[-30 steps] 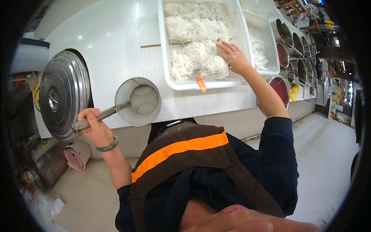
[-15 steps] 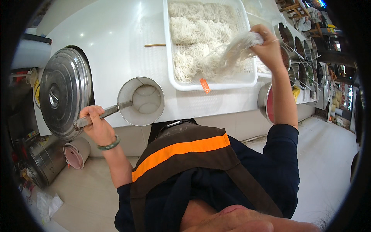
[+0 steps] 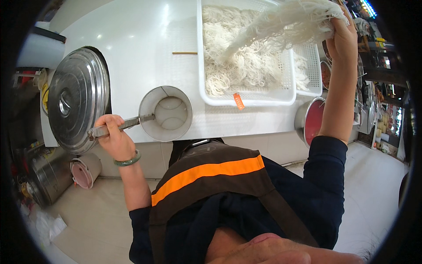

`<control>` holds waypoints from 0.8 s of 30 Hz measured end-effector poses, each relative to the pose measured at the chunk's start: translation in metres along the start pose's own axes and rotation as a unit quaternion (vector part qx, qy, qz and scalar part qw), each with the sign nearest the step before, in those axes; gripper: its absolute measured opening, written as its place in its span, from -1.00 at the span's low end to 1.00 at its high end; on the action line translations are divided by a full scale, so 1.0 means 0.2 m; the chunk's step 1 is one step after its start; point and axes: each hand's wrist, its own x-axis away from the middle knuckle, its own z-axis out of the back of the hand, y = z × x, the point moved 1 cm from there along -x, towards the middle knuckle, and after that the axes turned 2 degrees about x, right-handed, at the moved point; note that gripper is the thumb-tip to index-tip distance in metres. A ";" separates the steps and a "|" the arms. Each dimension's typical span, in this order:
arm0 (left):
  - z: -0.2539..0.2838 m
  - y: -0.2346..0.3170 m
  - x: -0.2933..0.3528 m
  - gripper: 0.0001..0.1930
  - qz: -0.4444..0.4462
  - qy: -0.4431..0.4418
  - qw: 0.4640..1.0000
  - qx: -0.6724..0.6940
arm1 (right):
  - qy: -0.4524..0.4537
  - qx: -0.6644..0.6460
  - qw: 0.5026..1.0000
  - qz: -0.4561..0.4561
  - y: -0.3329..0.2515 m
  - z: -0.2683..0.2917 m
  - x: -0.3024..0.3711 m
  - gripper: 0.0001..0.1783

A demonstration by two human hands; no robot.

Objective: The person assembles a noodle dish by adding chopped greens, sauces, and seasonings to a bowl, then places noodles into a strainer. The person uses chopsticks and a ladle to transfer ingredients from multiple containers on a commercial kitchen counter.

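My left hand [image 3: 115, 137] is wrapped round the handle of a deep metal noodle strainer [image 3: 165, 113], whose round mouth faces up at the table's front edge. Its basket holds nothing that I can see. High at the upper right, my right hand [image 3: 342, 37] grips a bundle of thin white rice noodles [image 3: 290, 22]. Long strands stretch from the hand down to the left, over the noodles lying in a white plastic basket [image 3: 246, 100]. Where the lowest strands end, held and lying noodles cannot be told apart.
Left stands a large pot with a domed metal lid [image 3: 79, 101]. A thin wooden stick [image 3: 185, 53] lies left of the basket. A second white basket [image 3: 313, 70] with noodles is behind it. A metal bowl with red inside [image 3: 313, 121] sits at the right edge; a pink-lined bucket [image 3: 85, 171] is below left.
My right hand has risen up and to the right, pulling the noodle bundle higher and stretching it out. My left hand still holds the strainer; the view has shifted slightly.
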 end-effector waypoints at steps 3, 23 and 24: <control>-0.02 0.03 -0.04 -0.91 -0.015 0.012 1.000 0.003 | -0.029 0.003 1.000 -0.008 0.03 0.02 -0.05 -0.72; -0.07 -0.01 -0.05 -0.89 0.009 0.044 0.998 -0.045 | -0.234 0.625 0.744 -0.029 1.09 -0.12 0.42 -0.43; -0.07 -0.01 -0.05 -0.88 0.006 0.041 0.998 -0.044 | -0.317 0.677 0.664 0.017 1.08 -0.16 0.47 -0.41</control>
